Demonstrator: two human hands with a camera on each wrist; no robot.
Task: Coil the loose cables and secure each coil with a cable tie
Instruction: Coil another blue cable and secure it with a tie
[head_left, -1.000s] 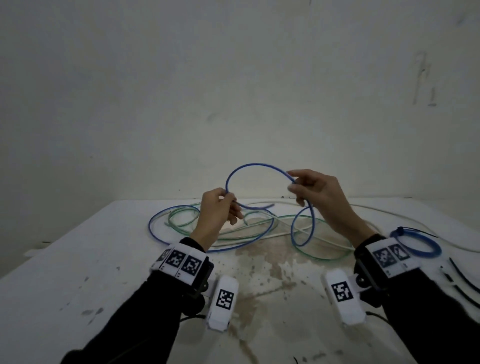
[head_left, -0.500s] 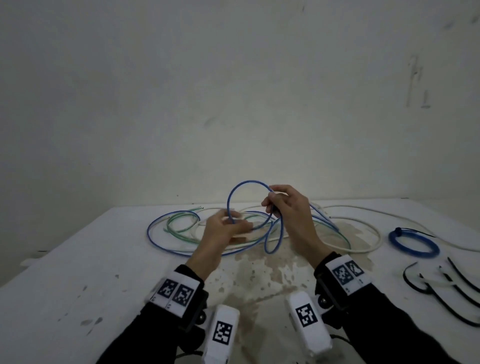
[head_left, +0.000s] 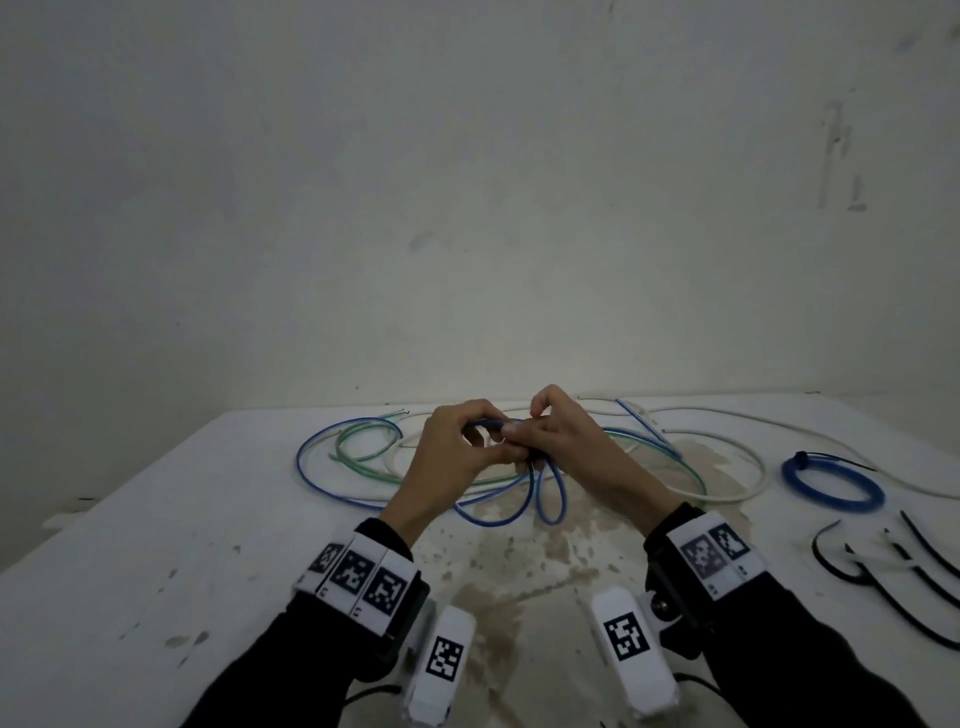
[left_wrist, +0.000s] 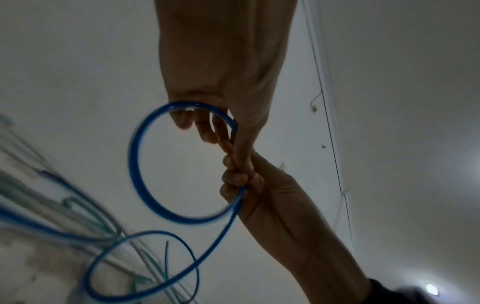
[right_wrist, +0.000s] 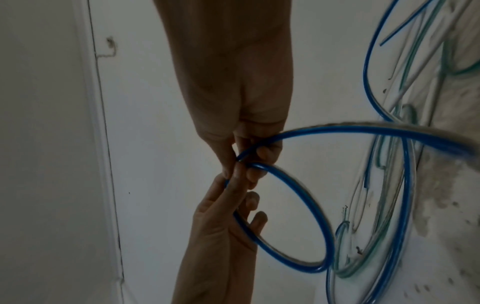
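Note:
A long blue cable (head_left: 549, 519) lies partly looped on the white table (head_left: 156, 545). My left hand (head_left: 467, 447) and right hand (head_left: 540, 431) meet just above the table, fingers touching. Both hold small loops of this cable, which hang below them. In the left wrist view my left hand (left_wrist: 207, 123) curls its fingers through a blue loop (left_wrist: 133, 164) while the right hand (left_wrist: 241, 179) grips it beside them. The right wrist view has my right hand (right_wrist: 244, 156) pinching the blue strand (right_wrist: 363, 128) against the left hand (right_wrist: 233, 201).
Loose green cable (head_left: 363, 441) and white cable (head_left: 748, 488) tangle with the blue one behind my hands. A tied blue coil (head_left: 831, 486) lies at the right. Several black cable ties (head_left: 883, 587) sit near the right edge. A brown stain (head_left: 498, 561) marks the table's middle.
My hands have come together and dropped lower. The tall blue arch held between them has closed into small loops gathered at my fingers.

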